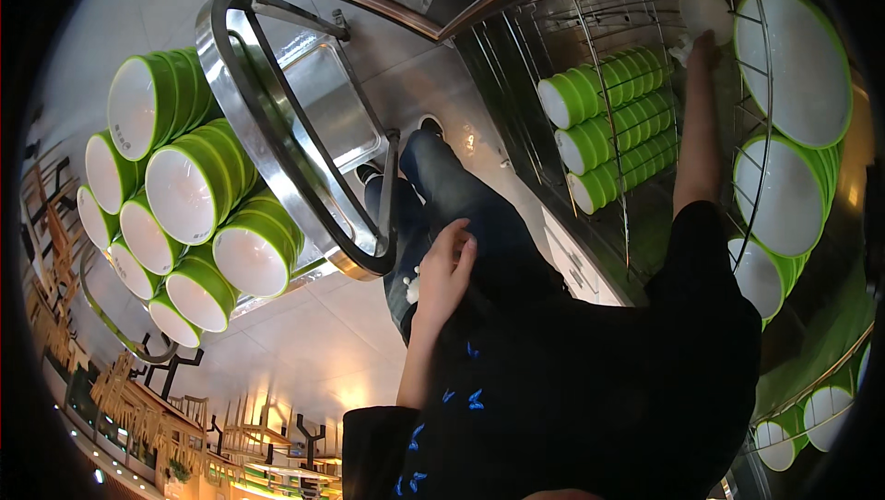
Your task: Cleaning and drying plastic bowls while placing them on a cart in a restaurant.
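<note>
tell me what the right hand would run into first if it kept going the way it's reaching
Most likely the small white dish in the wire rack: the right hand reaches up with its fingertips at the dish's lower edge. Depth is hard to judge, so whether they touch is unclear.

The right hand (702, 47) is partly hidden behind a white dish (705, 10) at the far rack; its grip cannot be made out.

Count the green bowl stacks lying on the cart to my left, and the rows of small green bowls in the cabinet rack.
bowl stacks on the cart: 9
rows of small bowls in the cabinet: 3
Total: 12
</note>
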Action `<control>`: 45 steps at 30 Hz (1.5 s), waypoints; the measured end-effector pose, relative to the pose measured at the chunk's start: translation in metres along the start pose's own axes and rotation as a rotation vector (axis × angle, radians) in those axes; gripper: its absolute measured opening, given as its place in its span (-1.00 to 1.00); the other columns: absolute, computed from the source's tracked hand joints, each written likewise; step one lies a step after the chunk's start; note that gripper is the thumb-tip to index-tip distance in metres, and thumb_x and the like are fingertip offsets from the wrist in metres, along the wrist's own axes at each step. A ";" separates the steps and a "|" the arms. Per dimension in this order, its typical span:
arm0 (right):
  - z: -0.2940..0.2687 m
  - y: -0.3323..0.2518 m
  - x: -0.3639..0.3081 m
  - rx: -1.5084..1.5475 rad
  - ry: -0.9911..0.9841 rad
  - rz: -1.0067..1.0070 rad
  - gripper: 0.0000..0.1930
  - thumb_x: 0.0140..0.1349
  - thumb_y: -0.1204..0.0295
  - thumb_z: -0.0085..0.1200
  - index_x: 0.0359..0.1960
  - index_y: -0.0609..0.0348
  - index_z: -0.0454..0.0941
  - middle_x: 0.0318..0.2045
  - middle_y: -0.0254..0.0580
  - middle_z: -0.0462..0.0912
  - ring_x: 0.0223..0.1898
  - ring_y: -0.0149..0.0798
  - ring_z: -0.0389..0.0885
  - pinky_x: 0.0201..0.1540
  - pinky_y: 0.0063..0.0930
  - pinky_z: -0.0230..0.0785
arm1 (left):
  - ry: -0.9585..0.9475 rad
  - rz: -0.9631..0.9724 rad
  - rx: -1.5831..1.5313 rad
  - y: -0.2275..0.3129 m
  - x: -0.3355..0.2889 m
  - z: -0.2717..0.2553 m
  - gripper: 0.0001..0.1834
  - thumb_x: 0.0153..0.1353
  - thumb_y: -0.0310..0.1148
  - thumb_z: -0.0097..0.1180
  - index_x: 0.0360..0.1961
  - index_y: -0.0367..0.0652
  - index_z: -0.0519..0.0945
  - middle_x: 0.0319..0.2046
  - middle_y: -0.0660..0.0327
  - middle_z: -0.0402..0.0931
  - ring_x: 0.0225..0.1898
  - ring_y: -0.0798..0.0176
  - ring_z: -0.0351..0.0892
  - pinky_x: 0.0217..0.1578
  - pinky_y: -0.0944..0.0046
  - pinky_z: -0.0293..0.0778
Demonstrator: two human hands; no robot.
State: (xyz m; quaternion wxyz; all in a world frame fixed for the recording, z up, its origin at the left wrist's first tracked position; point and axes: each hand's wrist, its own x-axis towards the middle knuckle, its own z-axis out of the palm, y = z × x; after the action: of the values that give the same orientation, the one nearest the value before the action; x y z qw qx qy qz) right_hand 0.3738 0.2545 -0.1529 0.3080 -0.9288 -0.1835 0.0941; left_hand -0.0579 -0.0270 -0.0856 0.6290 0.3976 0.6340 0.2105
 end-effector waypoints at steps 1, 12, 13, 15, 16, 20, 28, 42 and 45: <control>0.005 0.008 0.021 0.068 -0.034 0.030 -0.40 -0.05 0.01 -0.22 -0.32 0.46 0.38 -0.37 0.17 0.45 -0.37 0.00 0.47 -0.41 -0.27 0.37 | 0.015 0.007 0.009 -0.002 0.002 -0.001 -0.72 0.04 -0.42 -0.13 -0.20 -0.29 0.31 -0.45 0.10 0.40 -0.45 0.25 0.43 -0.44 0.36 0.37; -0.001 -0.007 -0.005 0.121 -0.181 0.091 -0.22 -0.15 -0.16 -0.14 -0.07 0.32 0.13 -0.11 -0.01 0.25 -0.15 0.00 0.29 -0.25 -0.07 0.19 | 0.021 -0.026 0.053 -0.011 0.003 -0.011 -0.72 0.05 -0.40 -0.13 -0.18 -0.23 0.31 -0.41 0.16 0.42 -0.40 0.30 0.43 -0.40 0.39 0.34; -0.007 -0.019 -0.021 0.158 -0.238 0.163 -0.19 -0.16 -0.17 -0.14 -0.03 0.29 0.09 -0.06 -0.02 0.21 -0.10 0.01 0.25 -0.20 -0.03 0.15 | 0.034 -0.004 0.074 -0.012 0.002 -0.012 -0.71 0.04 -0.40 -0.13 -0.17 -0.24 0.31 -0.42 0.13 0.41 -0.42 0.26 0.43 -0.41 0.37 0.35; -0.023 -0.035 -0.058 0.229 -0.335 0.308 -0.15 -0.17 -0.18 -0.14 0.04 0.23 0.00 0.04 -0.05 0.12 0.00 0.03 0.17 -0.11 0.06 0.07 | 0.034 0.020 0.090 -0.013 0.003 -0.011 -0.69 0.03 -0.40 -0.13 -0.16 -0.25 0.31 -0.43 0.09 0.40 -0.44 0.22 0.43 -0.42 0.35 0.36; -0.022 -0.030 -0.053 0.230 -0.343 0.310 -0.15 -0.17 -0.18 -0.14 0.04 0.23 0.00 0.04 -0.05 0.12 0.00 0.03 0.17 -0.11 0.06 0.07 | 0.016 0.030 0.102 -0.007 0.000 -0.014 -0.69 0.03 -0.40 -0.13 -0.16 -0.25 0.31 -0.42 0.10 0.39 -0.43 0.22 0.43 -0.41 0.35 0.36; -0.005 0.005 0.003 0.140 -0.270 0.108 -0.29 -0.11 -0.07 -0.15 -0.08 0.33 0.16 -0.13 -0.01 0.34 -0.18 0.06 0.36 -0.19 0.00 0.17 | -0.032 0.035 0.098 -0.006 0.000 -0.017 -0.69 0.03 -0.40 -0.13 -0.16 -0.26 0.31 -0.42 0.10 0.39 -0.43 0.21 0.43 -0.41 0.34 0.37; 0.022 0.048 0.103 -0.403 0.005 -0.181 -0.49 0.00 0.07 -0.35 -0.35 0.31 0.44 -0.31 0.04 0.46 -0.27 -0.08 0.45 -0.25 -0.28 0.28 | -0.014 0.031 0.068 -0.030 0.003 -0.019 -0.71 0.04 -0.39 -0.15 -0.18 -0.26 0.30 -0.44 0.10 0.39 -0.44 0.20 0.43 -0.41 0.34 0.37; 0.010 0.015 0.025 -0.276 0.074 -0.039 -0.46 -0.02 0.02 -0.25 -0.35 0.34 0.44 -0.36 -0.02 0.49 -0.28 -0.15 0.47 -0.29 -0.35 0.31 | -0.065 0.002 0.049 -0.026 0.005 -0.023 -0.70 0.04 -0.37 -0.15 -0.17 -0.23 0.30 -0.42 0.12 0.39 -0.40 0.22 0.43 -0.40 0.35 0.34; 0.009 0.019 0.028 -0.251 0.044 -0.069 -0.41 -0.04 -0.04 -0.24 -0.37 0.36 0.45 -0.37 0.01 0.49 -0.29 -0.14 0.47 -0.28 -0.33 0.30 | -0.014 0.034 0.017 -0.027 0.002 -0.028 -0.70 0.04 -0.38 -0.14 -0.17 -0.24 0.30 -0.43 0.13 0.39 -0.41 0.22 0.43 -0.40 0.35 0.34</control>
State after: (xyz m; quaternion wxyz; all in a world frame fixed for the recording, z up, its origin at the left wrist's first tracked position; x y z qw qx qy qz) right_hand 0.4019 0.2560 -0.1728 0.1965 -0.9549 -0.2190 0.0392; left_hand -0.0914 -0.0354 -0.1044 0.6263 0.4150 0.6246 0.2128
